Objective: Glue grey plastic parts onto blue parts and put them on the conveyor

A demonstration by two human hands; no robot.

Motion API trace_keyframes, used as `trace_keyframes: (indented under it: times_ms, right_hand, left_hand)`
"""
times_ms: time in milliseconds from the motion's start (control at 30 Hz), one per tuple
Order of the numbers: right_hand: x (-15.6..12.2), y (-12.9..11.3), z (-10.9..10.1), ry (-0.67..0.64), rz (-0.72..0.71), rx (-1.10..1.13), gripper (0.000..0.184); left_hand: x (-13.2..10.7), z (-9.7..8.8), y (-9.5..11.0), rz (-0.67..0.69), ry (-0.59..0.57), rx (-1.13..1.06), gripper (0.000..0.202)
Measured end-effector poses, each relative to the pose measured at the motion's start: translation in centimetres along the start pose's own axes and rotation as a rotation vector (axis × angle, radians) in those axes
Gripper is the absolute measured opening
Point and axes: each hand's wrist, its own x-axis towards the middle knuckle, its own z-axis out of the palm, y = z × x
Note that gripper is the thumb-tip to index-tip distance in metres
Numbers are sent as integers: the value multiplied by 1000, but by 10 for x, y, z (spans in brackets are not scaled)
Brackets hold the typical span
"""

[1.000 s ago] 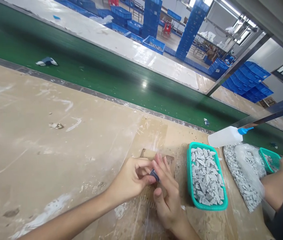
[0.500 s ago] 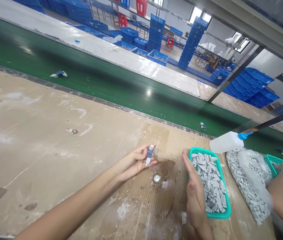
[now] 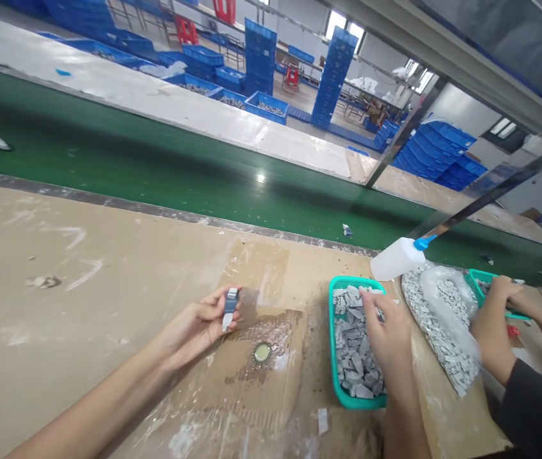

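My left hand (image 3: 204, 326) is closed on a small dark-blue and white plastic part (image 3: 230, 308), held upright just above the table. My right hand (image 3: 388, 331) is over the right side of a green basket (image 3: 336, 376), its bent fingers among the grey plastic pieces (image 3: 353, 347). Whatever those fingertips grip is too hidden to make out. Between my hands, a small round cap (image 3: 262, 352) with pale liquid in it sits on a wet, stained sheet of cardboard (image 3: 283, 398).
A white squeeze bottle (image 3: 398, 259) with a blue nozzle leans behind the basket. To the right lies a plastic bag of grey pieces (image 3: 436, 325), beside a co-worker's hands (image 3: 498, 306) at another green basket. Beyond the table runs a green conveyor belt (image 3: 180, 172) carrying a few parts.
My right hand has gone from beside the basket, fingers straight, to inside it with fingers bent. My left hand still holds the part. The view has turned to the right.
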Motion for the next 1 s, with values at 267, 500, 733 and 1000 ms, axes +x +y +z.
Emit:
trace_keyframes:
  times_ms: [267,500,733,1000]
  right_hand:
    - [2,21,17,-295,-40,-187,25]
    - [9,11,44,-363,-65,-359,26]
    - [6,16,43,-301,-117,-373,17]
    - [3,21,50,-243,-200,-305,37]
  left_hand:
    - [13,4,6,136,121,271,60]
    - [64,34,69,353,401,902,52]
    - [123,77,124,650,630,1362,27]
    - [173,120,85,866,314,1441,19]
